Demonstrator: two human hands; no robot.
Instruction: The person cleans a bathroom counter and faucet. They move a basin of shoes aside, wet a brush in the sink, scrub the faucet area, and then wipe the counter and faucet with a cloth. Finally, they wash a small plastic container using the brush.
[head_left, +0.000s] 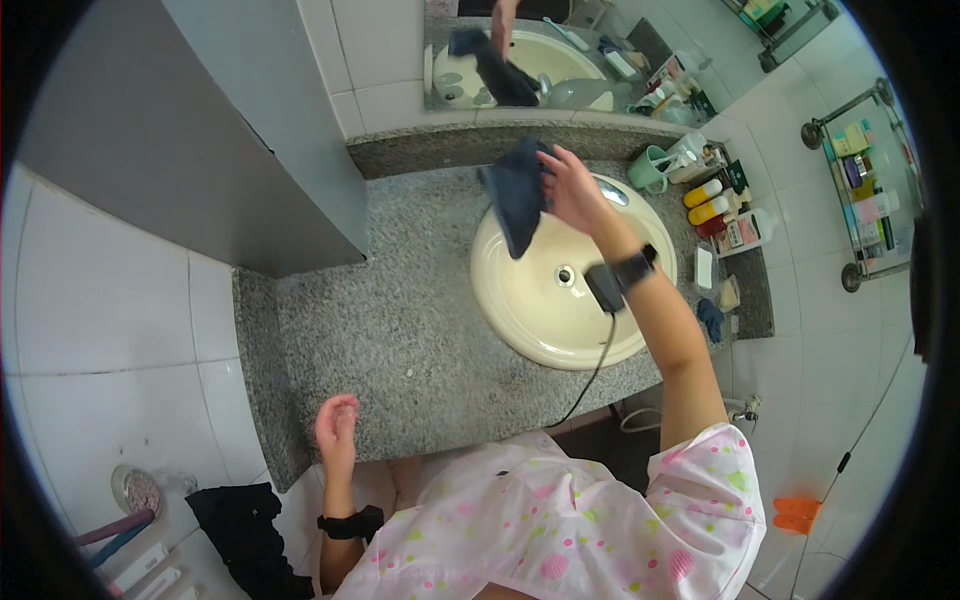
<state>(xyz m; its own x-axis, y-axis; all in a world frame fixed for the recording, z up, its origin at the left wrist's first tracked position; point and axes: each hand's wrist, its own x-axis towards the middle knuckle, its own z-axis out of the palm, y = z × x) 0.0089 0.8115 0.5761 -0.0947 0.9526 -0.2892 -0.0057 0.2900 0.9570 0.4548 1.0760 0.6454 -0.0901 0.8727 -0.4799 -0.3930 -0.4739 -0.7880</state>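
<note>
My right hand (574, 187) reaches over the rear left of the cream oval sink (517, 330) and grips a dark blue cloth (517, 191). The cloth hangs in folds from my fingers above the basin rim and is slightly blurred. On that wrist is a black band with a black box (604, 288) from which a cable (598, 367) runs down past the counter's front edge. My left hand (337, 431) hovers at the front left edge of the grey granite counter (390, 330), holding nothing, its fingers loosely curled. It wears a black wrist strap too.
Right of the sink stand a green mug (646, 171), several bottles (705, 202), a soap dish (705, 268) and a crumpled blue cloth (709, 319). A mirror (600, 67) lies behind. A grey cabinet (247, 135) juts out at left. Black fabric (247, 532) hangs at lower left.
</note>
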